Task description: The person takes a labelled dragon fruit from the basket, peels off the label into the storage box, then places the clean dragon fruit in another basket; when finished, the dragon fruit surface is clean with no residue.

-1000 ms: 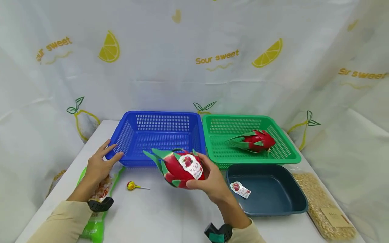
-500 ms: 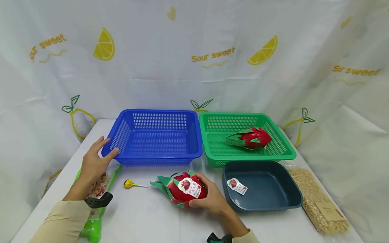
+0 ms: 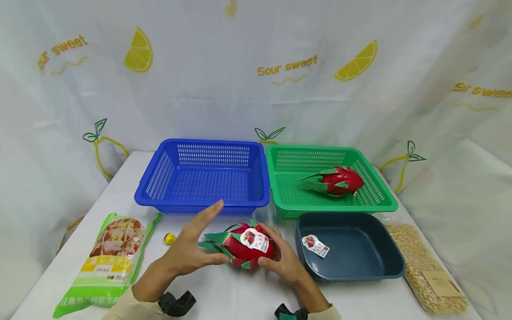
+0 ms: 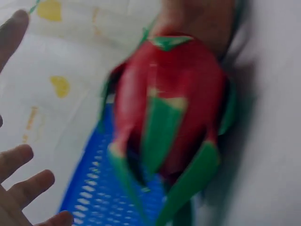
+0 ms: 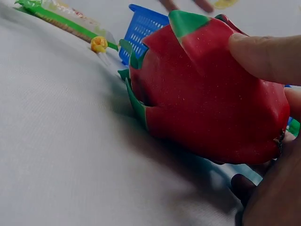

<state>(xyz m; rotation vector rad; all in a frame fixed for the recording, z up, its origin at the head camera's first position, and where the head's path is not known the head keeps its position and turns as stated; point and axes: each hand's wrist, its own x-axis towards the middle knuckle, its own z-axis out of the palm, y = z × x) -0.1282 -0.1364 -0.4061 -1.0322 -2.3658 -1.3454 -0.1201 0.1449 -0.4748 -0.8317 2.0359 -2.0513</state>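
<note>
A red dragon fruit with green leaf tips [image 3: 240, 249] and a white label is low over the table's middle, its leaves pointing left. My right hand [image 3: 286, 260] grips its right end, thumb in front and fingers behind; the right wrist view shows the thumb [image 5: 268, 56] pressing its skin. Beside the leaf end, my left hand [image 3: 190, 246] is spread with fingers extended and nothing held. In the left wrist view a gap shows between those fingers and the fruit [image 4: 174, 89]. A lollipop [image 3: 170, 238] lies behind the left hand, its stick hidden.
A blue basket [image 3: 202, 204] and a green basket [image 3: 336, 208] stand at the back, the green one holding another dragon fruit [image 3: 342, 181]. A dark basin [image 3: 352, 249] holds a loose label [image 3: 316, 246]. Packaged food lies left [image 3: 106, 262]; a grain bag [image 3: 426, 266] lies right.
My left hand has left the blue basket's left side and moved right, towards the dragon fruit. My right hand has lowered the fruit towards the table and still holds it.
</note>
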